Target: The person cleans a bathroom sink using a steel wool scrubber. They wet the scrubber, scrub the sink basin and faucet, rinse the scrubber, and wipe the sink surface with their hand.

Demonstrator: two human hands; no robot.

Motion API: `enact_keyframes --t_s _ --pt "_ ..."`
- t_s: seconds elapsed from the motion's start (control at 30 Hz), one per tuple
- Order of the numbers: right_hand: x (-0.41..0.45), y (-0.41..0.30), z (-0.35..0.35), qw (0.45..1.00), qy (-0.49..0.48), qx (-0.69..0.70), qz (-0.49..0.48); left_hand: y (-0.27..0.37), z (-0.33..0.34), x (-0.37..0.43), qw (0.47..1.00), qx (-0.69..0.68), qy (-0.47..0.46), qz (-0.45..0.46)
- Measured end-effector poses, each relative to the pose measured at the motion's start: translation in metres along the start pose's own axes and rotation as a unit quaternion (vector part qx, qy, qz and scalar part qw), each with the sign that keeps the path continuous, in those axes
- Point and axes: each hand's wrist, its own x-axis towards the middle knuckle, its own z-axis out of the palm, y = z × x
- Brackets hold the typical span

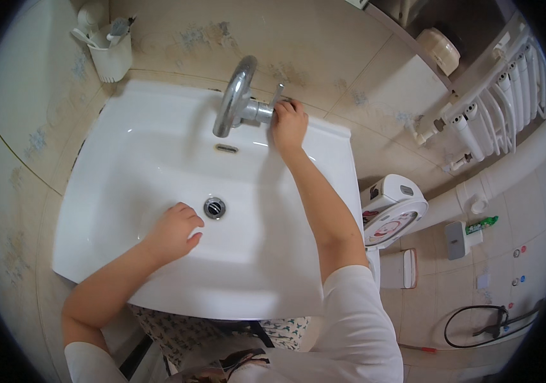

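Note:
My left hand [175, 234] is over the white ceramic washbasin [273, 220], to the left of the metal drain [214, 207], with its fingers loosely curled and nothing visible in it. At the back rim, my right hand [290, 122] is beside the right end of the chrome faucet [238, 95], just below its thin lever [277, 95]. The fingertips are bent down behind the rim area; whether they hold something there is hidden. An overflow slot [226, 148] shows in the basin's back wall under the spout.
A white holder [112, 62] with brushes hangs at the back left corner. On the right are a toilet [392, 210], a white radiator [488, 110], a thick white pipe [450, 208] and a black hose [450, 323]. Tiled walls border the basin's left and back.

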Motion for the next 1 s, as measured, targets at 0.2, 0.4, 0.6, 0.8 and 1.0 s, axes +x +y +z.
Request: enact_keyframes --t_s 0.2,0.4,0.6,0.8,1.0 --pt "-0.009 0.061 -0.045 0.998 -0.052 0.016 -0.03 -0.012 -0.005 -0.005 0.999 -0.022 0.0 -0.05" --pt "-0.03 0.128 -0.073 0.998 -0.022 -0.049 0.043 -0.005 -0.009 0.0 0.998 -0.017 0.011 -0.053" --pt "-0.008 0.021 -0.013 0.997 -0.002 0.072 -0.034 -0.005 0.001 0.003 0.999 0.01 -0.029 -0.04" --pt "-0.001 0.02 -0.017 0.995 -0.036 0.076 -0.051 -0.015 -0.007 -0.005 0.996 0.011 -0.044 -0.076" --pt "-0.024 0.126 -0.066 0.999 -0.043 -0.003 0.003 -0.011 -0.013 -0.006 0.996 0.017 -0.048 -0.072"
